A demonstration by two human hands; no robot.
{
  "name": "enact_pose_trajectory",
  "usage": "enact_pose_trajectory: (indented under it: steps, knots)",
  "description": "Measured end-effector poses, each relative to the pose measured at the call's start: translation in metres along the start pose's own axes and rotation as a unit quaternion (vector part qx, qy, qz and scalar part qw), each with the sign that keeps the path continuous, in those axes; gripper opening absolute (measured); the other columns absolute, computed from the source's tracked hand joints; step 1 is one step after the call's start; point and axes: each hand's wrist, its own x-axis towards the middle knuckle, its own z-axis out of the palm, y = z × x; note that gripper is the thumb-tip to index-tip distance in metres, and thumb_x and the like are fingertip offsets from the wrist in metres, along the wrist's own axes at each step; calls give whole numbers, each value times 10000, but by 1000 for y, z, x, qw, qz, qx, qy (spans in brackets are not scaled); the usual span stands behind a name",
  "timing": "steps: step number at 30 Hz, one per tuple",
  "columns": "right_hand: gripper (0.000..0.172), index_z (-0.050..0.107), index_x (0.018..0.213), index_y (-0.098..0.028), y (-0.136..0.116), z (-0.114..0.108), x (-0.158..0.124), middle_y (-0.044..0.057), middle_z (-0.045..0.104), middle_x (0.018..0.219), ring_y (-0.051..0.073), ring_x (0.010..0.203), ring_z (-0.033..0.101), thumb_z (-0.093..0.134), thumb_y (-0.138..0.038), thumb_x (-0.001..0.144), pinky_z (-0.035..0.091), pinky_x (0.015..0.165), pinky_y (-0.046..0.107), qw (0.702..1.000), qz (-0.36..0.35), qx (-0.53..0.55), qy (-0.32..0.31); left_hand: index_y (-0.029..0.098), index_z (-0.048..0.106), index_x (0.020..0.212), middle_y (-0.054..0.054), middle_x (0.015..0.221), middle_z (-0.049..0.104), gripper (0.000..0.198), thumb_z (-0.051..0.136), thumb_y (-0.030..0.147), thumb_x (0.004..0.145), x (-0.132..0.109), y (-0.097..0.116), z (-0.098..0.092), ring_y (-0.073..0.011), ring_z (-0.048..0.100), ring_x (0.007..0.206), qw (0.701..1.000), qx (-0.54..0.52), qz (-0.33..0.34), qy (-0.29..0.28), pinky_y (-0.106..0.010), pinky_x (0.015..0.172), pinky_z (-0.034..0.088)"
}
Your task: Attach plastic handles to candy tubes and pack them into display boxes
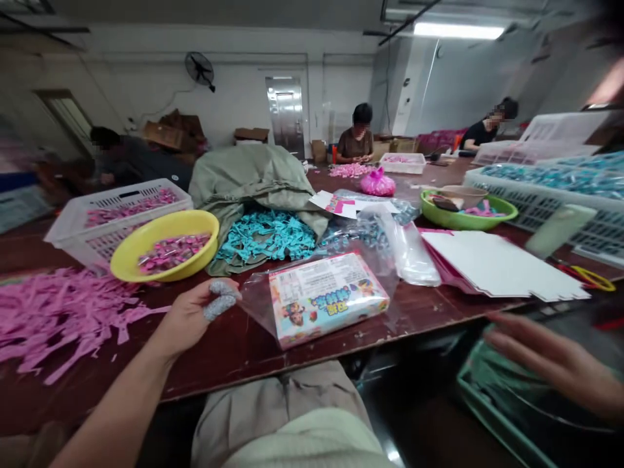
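Note:
My left hand (192,315), with silvery wrapping on its thumb and a finger, pinches the left end of a clear plastic bag (257,304). A flat printed box (329,296) with colourful cartoon pictures lies inside that bag, near the table's front edge. My right hand (550,357) is off the table to the right, smeared by motion, its fingers stretched out and nothing seen in them. Below it stands a green bin (475,390) with a dark inside. White card sheets (502,260) and a stack of clear bags (414,257) lie right of the box.
Pink strips (68,318) are heaped at left beside a yellow bowl (127,250) of wrapped pieces. A cloth sack (253,172) spills turquoise pieces (268,234). At right are a green bowl (468,220), scissors (589,278) and a white crate (541,201). Several people sit farther back.

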Motion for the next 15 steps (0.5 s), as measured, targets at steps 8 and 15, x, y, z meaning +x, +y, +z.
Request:
enact_pose_trajectory:
  steps: [8,15]
  knots:
    - [861,666,1225,-320,9,64,178,100,366,1632,326,1517,299,935,-551,440,342,1151,513,975,34,115,-187,263,641,1206,-96,1530,493,337,661,445,923,-5,-22,15,-309,537,1366,992,-108,58,25,-471,1157,432]
    - [453,505,702,-259,36,96,148,88,716,1175,332,1292,576,773,-624,701,440,1055,510,985,-38,161,-41,239,582,1220,-120,1513,517,337,579,456,964,3,-21,39,-242,743,1011,988,-103,48,108,-442,1085,496]
